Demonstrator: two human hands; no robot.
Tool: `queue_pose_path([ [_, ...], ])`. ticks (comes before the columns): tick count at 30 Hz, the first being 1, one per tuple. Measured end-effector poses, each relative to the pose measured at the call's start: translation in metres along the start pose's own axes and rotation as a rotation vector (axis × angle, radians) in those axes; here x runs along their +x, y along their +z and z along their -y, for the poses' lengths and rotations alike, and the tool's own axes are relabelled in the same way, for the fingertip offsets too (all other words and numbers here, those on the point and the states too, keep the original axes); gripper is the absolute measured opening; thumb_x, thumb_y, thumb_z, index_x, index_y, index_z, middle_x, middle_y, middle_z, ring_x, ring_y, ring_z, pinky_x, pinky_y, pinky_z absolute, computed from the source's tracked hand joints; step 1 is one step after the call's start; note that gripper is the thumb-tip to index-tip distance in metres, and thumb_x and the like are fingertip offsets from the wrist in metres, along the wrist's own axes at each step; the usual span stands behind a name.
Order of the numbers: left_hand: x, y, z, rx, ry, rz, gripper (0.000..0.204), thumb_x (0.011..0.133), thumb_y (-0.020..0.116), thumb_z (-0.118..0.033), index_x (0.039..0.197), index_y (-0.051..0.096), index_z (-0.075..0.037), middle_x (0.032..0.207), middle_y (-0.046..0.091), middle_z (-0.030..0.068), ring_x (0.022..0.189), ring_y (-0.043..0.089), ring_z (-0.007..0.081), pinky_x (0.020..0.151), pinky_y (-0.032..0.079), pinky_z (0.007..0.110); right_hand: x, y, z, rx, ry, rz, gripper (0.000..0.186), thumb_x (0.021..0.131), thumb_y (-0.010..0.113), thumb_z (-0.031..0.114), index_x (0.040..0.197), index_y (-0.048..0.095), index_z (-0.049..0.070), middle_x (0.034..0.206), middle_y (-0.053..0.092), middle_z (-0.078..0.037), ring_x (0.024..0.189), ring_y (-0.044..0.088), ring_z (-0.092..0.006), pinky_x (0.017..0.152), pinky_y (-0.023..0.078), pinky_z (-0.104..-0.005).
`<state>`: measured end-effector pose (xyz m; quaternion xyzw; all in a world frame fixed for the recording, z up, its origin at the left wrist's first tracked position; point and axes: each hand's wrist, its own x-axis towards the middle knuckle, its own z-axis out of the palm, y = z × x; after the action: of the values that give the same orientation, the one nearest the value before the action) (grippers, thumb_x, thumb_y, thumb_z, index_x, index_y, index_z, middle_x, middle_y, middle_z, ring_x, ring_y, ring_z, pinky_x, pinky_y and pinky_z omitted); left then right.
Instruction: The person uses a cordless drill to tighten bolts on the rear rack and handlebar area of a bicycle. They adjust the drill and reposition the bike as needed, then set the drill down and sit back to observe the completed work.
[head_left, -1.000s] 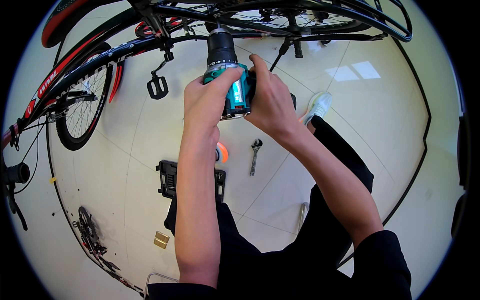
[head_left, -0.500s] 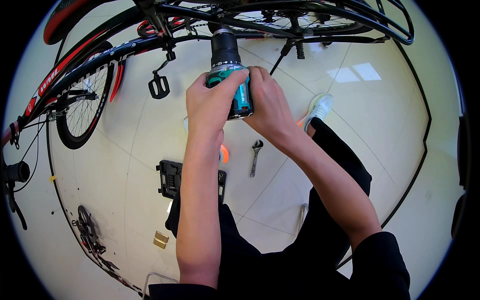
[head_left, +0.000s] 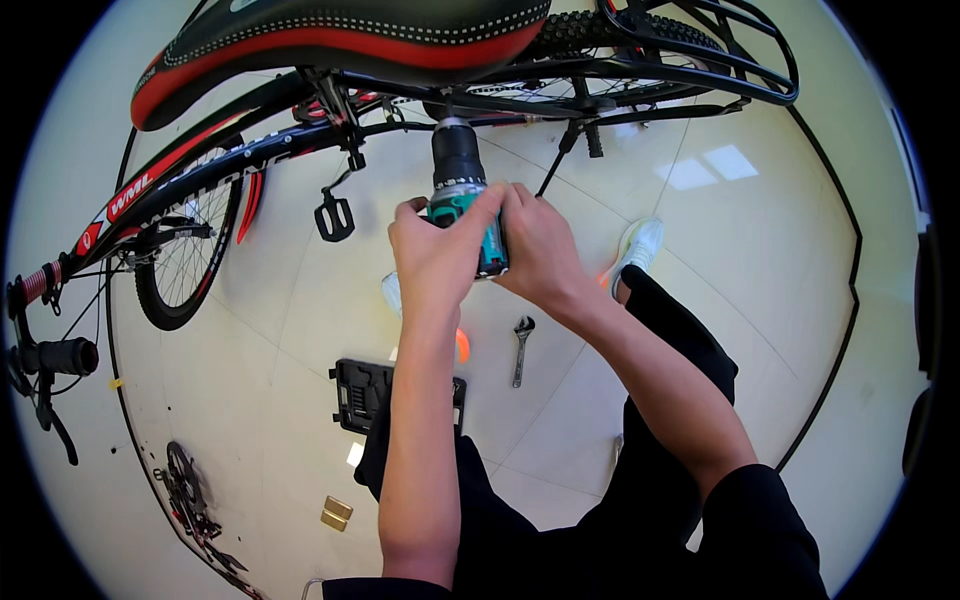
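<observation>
Both my hands are wrapped round a teal and black cordless drill point(head_left: 458, 165). My left hand point(head_left: 435, 240) grips its left side with the thumb laid over the top; my right hand point(head_left: 540, 240) presses against its right side. The drill's chuck points away from me toward the bicycle point(head_left: 240, 165), reaching in by the frame under the seat. Whether the bit touches a part there is hidden. The black and red saddle point(head_left: 340, 45) covers much of the far top edge. A pedal point(head_left: 334, 216) hangs left of the drill.
An adjustable wrench point(head_left: 522, 352) lies on the tiled floor between my legs. Beside my left forearm is an open black tool case point(head_left: 360, 393). A small gold-coloured object point(head_left: 336, 513) lies nearer. The kickstand point(head_left: 560, 160) slants down right of the drill. Bicycle parts point(head_left: 185, 490) appear far left.
The view has shifted, so the saddle now shows more and the floor things sit lower in the picture. Both hands keep their hold on the drill, still aimed at the bicycle.
</observation>
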<state>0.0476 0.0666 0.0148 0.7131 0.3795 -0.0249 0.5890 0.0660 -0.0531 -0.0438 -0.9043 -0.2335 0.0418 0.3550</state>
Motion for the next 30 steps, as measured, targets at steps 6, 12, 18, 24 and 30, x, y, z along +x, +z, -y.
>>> queue_pose_path([
  [6,0.003,0.0,0.004,0.017,0.05,0.033,0.066,0.072,0.087,-0.034,0.109,0.054,0.01,0.092,0.065,0.0121,0.076,0.063,0.0128,0.068,0.053,0.027,-0.001,0.007,0.0,-0.035,-0.002,-0.015,0.054,0.057,0.079,0.012,0.102,0.052,-0.002,0.096,0.057,-0.018,0.082,0.058,-0.036,0.075,0.048,-0.0406],
  [12,0.005,0.001,0.004,-0.029,0.009,0.051,0.054,0.072,0.082,-0.034,0.097,0.06,0.008,0.084,0.066,0.0135,0.069,0.064,0.0157,0.062,0.054,0.03,-0.001,0.005,0.003,-0.033,-0.003,-0.015,0.058,0.057,0.08,0.011,0.107,0.053,-0.003,0.099,0.057,-0.017,0.084,0.059,-0.0354,0.078,0.049,-0.0396],
  [18,0.002,0.002,-0.002,-0.04,-0.029,0.062,0.045,0.076,0.082,-0.027,0.099,0.061,0.006,0.084,0.065,0.0085,0.069,0.062,0.0112,0.064,0.051,0.027,0.0,0.004,0.003,-0.023,-0.006,0.004,0.059,0.057,0.08,0.011,0.108,0.053,-0.004,0.099,0.058,-0.018,0.087,0.06,-0.0346,0.079,0.049,-0.0388],
  [24,0.001,0.004,-0.003,-0.109,-0.05,0.09,0.046,0.075,0.082,-0.027,0.1,0.061,0.005,0.084,0.065,0.0084,0.07,0.062,0.0112,0.066,0.051,0.027,0.0,0.0,0.0,-0.047,-0.011,0.021,0.057,0.058,0.079,0.01,0.107,0.054,-0.004,0.098,0.058,-0.018,0.087,0.06,-0.0338,0.079,0.048,-0.0382],
  [30,-0.001,0.0,-0.008,-0.106,-0.058,0.095,0.047,0.074,0.083,-0.027,0.101,0.061,0.005,0.086,0.065,0.0083,0.072,0.062,0.0115,0.067,0.051,0.027,0.002,-0.001,0.004,-0.062,-0.014,0.032,0.054,0.058,0.078,0.009,0.105,0.054,-0.003,0.095,0.058,-0.017,0.085,0.06,-0.0329,0.078,0.048,-0.0382],
])
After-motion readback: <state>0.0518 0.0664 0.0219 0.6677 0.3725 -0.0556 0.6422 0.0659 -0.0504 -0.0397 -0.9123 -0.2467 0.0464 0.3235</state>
